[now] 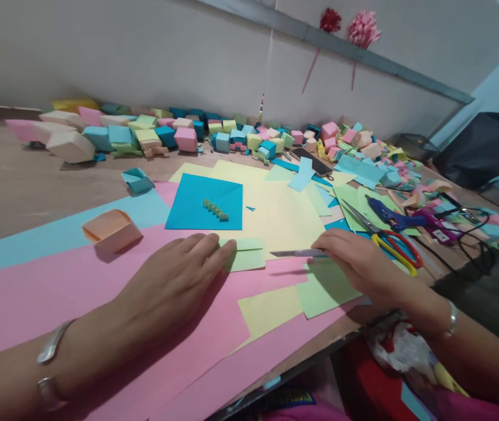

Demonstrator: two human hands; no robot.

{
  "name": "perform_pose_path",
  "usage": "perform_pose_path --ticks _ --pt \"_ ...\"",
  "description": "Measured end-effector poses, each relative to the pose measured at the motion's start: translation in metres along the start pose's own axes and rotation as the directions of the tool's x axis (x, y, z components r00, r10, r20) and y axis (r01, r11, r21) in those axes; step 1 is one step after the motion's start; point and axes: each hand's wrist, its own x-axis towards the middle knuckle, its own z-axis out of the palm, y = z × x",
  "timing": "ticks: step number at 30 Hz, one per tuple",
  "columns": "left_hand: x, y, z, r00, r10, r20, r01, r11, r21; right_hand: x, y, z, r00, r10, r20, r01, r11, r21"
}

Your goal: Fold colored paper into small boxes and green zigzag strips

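My left hand (pixel 183 269) lies flat with its fingers stretched out, the fingertips pressing on a light green folded paper (pixel 248 254). In my right hand (pixel 354 257) is a slim craft knife (pixel 299 253), its pointed blade aimed left toward the green paper, apart from it. Below my right hand lies another light green sheet (pixel 326 292). A blue paper square (pixel 188 202) sits beyond my left fingers, with a small zigzag-folded green strip (pixel 215 209) on top. To the left stand an open peach paper box (pixel 113 231) and a small teal folded box (pixel 137 180).
Scissors (pixel 392 242) with red and yellow handles and a blue glue gun (pixel 393 215) lie at the right, with black cables. Many small paper blocks (pixel 185 139) line the wall. A phone (pixel 313 162) rests behind the sheets. Large pink paper (pixel 100 292) covers the near table.
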Motion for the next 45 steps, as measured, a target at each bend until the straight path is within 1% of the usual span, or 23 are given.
perform_pose_path --ticks 2,4,7,10,14,16,18,21,24,30,38,45 --pt "-0.001 0.0 0.002 1.0 0.01 -0.022 -0.009 1.0 0.024 0.015 0.003 0.003 0.999 -0.02 0.025 0.019 0.999 0.049" --pt "-0.002 -0.001 0.002 0.999 0.029 -0.036 -0.027 0.998 0.055 0.026 0.004 0.007 0.995 -0.052 0.082 0.042 0.992 0.122" --pt "0.001 0.0 -0.001 1.0 0.017 -0.015 -0.016 0.997 0.078 0.031 0.003 0.011 0.985 -0.094 0.143 0.07 0.983 0.169" --pt "0.004 0.001 -0.006 0.999 0.0 0.036 -0.003 0.997 0.074 0.029 0.002 0.016 0.991 -0.084 0.109 0.073 0.992 0.1" --pt "0.004 0.001 -0.008 0.997 -0.003 0.083 -0.003 0.998 0.069 0.028 0.005 0.022 0.997 -0.079 0.002 0.079 0.997 0.022" --pt "0.004 0.001 -0.008 0.996 -0.007 0.083 0.002 0.998 0.064 0.03 0.006 0.024 0.996 -0.065 -0.053 0.066 0.998 0.014" --pt "0.004 0.001 -0.009 0.998 -0.018 0.06 0.016 0.999 0.04 0.033 0.007 0.025 0.995 -0.055 -0.078 0.056 0.998 0.015" --pt "0.005 0.0 -0.009 1.0 -0.016 -0.001 0.016 1.0 -0.02 0.039 0.005 0.027 0.995 -0.07 -0.067 0.07 0.998 -0.004" --pt "0.005 -0.001 -0.008 1.0 0.008 -0.017 -0.009 0.999 -0.045 0.047 0.003 0.03 0.994 -0.093 -0.054 0.092 0.995 -0.031" --pt "0.003 -0.005 -0.006 0.999 0.033 0.031 -0.031 0.998 -0.046 0.06 0.007 0.031 0.991 -0.133 -0.005 0.132 0.989 -0.059" --pt "0.003 -0.004 -0.007 0.999 0.03 0.036 -0.027 0.997 -0.077 0.068 0.029 0.026 0.983 -0.185 0.011 0.185 0.983 -0.008" --pt "0.001 -0.006 -0.004 0.996 0.03 0.089 -0.025 0.998 -0.06 0.083 0.028 0.031 0.971 -0.237 0.012 0.236 0.971 0.041"
